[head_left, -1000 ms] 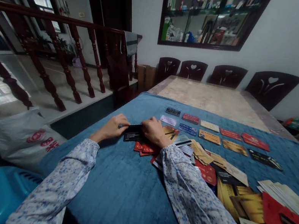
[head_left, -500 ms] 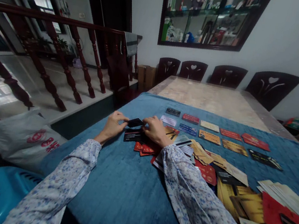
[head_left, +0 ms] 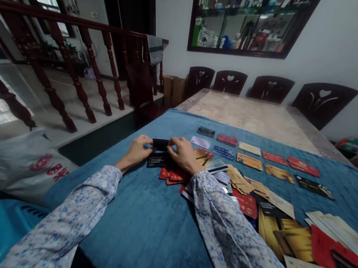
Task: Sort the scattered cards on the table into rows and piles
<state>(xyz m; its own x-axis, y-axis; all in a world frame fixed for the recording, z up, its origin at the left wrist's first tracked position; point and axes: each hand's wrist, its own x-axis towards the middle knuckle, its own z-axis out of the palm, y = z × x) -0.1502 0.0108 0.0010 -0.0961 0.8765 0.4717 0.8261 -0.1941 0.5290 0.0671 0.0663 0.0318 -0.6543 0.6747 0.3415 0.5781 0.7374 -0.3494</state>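
Note:
My left hand [head_left: 136, 149] and my right hand [head_left: 182, 153] pinch a small black card [head_left: 160, 143] between them, lifted just above the blue cloth [head_left: 136, 219]. Directly under it lies another black card [head_left: 156, 161] beside a few red cards [head_left: 173, 176]. To the right of my right wrist spreads a loose heap of cards [head_left: 245, 192] in gold, red, black and white. Beyond the hands, cards lie in two neat rows [head_left: 248, 153].
The blue cloth covers the near half of a long marble table [head_left: 254, 117] with dark chairs [head_left: 272, 88] at its far end. Large gold and red cards [head_left: 317, 251] lie at the right. A wooden railing [head_left: 58, 48], a plastic bag [head_left: 28, 163] and a blue stool [head_left: 0, 222] are on the left.
The black card was lying on the cloth under both hands; both hands have lifted it and now hold it level just above the other black card.

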